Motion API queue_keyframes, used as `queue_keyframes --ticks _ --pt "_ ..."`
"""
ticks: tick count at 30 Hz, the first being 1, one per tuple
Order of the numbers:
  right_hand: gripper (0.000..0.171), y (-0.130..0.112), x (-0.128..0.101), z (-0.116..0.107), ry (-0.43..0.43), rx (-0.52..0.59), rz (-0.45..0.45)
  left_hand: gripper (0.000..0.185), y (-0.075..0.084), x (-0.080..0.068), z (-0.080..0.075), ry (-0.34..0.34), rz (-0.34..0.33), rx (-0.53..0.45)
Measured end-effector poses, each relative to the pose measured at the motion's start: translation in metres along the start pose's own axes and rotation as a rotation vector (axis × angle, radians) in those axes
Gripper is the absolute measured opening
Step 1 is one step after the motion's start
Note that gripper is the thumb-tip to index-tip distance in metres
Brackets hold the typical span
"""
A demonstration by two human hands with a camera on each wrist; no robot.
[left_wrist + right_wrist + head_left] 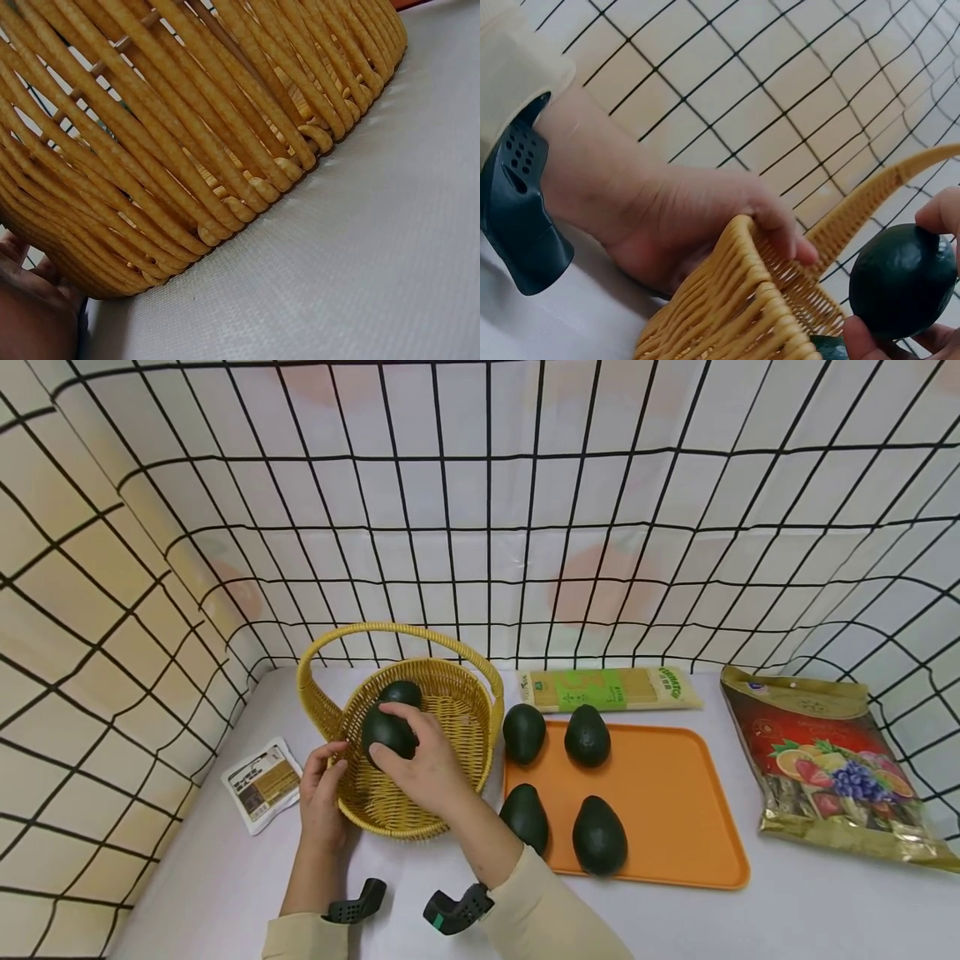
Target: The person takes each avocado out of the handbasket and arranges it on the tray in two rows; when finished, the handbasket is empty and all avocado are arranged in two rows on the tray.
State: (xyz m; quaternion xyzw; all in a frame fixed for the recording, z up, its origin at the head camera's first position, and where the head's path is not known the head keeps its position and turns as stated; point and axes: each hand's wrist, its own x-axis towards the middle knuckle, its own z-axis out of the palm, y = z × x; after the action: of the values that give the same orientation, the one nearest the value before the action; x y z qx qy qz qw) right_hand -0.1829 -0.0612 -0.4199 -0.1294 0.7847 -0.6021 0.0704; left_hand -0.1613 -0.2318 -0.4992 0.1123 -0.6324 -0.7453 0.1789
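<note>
A dark green avocado (387, 732), smooth and whole, sits gripped over a yellow wicker basket (457, 693) left of frame centre; a second avocado (402, 692) lies inside, just behind it.

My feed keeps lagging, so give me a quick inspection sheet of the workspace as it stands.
Surface: white table, bare at the front.
Job's things: avocado over basket; another avocado inside; four on orange tray.
Clutter: green packet, fruit bag, small sachet.
Grips: right hand holds the avocado; left hand grips the basket rim.
Cables: nothing seen.
Surroundings: grid-patterned backdrop.
</note>
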Motion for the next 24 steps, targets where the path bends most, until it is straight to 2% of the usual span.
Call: queue_keyframes --ticks 10,24 --pt "0.051 -0.004 -0.019 -0.016 -0.018 -0.027 -0.034 0.026 0.001 -0.001 0.000 0.000 -0.020 0.032" --pt "0.056 -0.011 -0.048 -0.049 -0.052 -0.068 -0.052 0.027 0.001 -0.001 0.000 0.004 -0.032 0.021"
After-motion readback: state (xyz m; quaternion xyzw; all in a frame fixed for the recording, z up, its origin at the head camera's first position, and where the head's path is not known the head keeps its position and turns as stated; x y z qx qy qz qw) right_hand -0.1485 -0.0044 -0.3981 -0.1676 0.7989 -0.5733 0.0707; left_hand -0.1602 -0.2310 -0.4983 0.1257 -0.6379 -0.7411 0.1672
